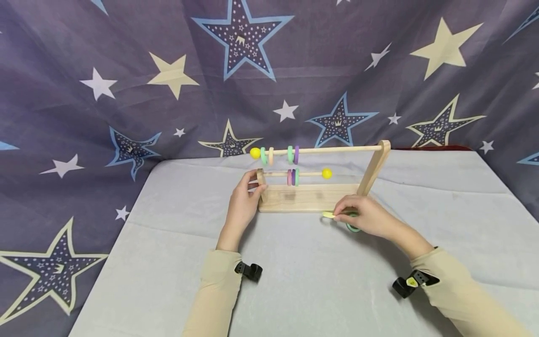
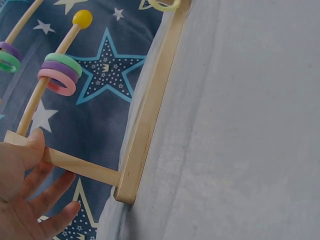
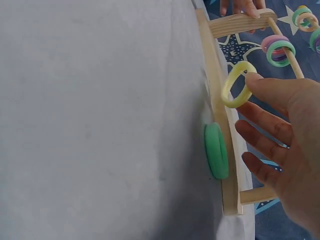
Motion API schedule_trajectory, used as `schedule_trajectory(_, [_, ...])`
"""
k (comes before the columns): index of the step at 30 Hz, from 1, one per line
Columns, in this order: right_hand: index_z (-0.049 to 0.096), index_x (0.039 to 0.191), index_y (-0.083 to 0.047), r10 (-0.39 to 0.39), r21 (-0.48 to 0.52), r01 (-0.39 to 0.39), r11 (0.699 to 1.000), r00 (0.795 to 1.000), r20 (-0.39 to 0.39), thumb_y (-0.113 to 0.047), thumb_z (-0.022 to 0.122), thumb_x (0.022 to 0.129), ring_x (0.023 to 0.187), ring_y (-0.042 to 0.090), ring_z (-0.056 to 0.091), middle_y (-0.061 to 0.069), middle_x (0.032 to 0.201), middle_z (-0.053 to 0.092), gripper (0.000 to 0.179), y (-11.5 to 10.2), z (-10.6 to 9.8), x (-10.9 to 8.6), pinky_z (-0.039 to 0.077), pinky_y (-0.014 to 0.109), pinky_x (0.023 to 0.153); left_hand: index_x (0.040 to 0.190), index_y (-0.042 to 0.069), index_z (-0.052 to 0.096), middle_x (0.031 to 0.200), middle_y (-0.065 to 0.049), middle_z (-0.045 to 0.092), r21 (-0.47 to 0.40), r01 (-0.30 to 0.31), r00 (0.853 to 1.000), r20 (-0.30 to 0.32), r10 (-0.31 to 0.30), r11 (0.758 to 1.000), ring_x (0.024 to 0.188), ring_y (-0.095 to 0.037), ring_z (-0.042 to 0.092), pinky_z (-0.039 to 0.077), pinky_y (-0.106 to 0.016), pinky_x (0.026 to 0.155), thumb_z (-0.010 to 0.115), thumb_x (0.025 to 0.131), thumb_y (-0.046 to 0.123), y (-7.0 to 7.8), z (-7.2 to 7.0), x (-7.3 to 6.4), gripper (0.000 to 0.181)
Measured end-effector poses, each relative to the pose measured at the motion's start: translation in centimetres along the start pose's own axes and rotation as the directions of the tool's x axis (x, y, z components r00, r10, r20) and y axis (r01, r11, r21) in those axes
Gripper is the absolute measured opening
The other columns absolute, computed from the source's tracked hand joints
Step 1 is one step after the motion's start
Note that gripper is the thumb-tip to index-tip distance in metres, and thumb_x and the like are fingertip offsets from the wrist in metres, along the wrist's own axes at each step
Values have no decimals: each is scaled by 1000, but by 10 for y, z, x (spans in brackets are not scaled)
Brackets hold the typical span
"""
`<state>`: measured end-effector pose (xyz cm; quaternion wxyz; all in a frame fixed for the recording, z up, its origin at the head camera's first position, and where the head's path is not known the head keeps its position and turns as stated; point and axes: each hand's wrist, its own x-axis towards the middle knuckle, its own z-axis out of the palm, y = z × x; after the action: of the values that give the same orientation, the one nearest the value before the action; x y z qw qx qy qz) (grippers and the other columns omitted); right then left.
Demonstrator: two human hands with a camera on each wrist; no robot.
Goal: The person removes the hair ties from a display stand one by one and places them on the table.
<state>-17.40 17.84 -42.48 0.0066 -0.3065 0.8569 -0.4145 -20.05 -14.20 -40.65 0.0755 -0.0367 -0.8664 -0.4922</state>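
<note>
A wooden rack (image 1: 307, 201) has a flat base, two side posts and two rods. My left hand (image 1: 243, 206) grips the top of its short left post (image 2: 82, 165) between thumb and fingers. Near the base's front edge, my right hand (image 1: 368, 216) pinches a yellow ring (image 3: 227, 89) between thumb and index finger, the other fingers spread loosely. A green ring (image 3: 216, 152) lies on the table against the base, partly behind the right hand in the head view. Pink, purple and green rings (image 2: 61, 75) hang together on the lower rod (image 1: 311, 174).
The upper rod (image 1: 337, 150) runs left from the tall right post (image 1: 374, 168) and carries green, peach and purple rings (image 1: 296, 155). Yellow balls (image 1: 326, 173) cap both rods' free ends. A grey cloth (image 1: 303, 281) covers the table; a star-patterned curtain (image 1: 139, 103) hangs behind.
</note>
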Motion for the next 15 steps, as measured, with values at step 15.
schedule_trajectory(15, [72, 84, -21, 46, -143, -35, 989, 997, 68, -15, 81, 83, 77, 8, 59, -15, 85, 65, 11, 1, 10, 2, 50, 33, 70, 140, 8, 51, 133, -12, 59, 4, 3, 1000, -2, -3, 1000, 116, -27, 61, 51, -42, 95, 65, 96, 22, 0, 0, 0, 48])
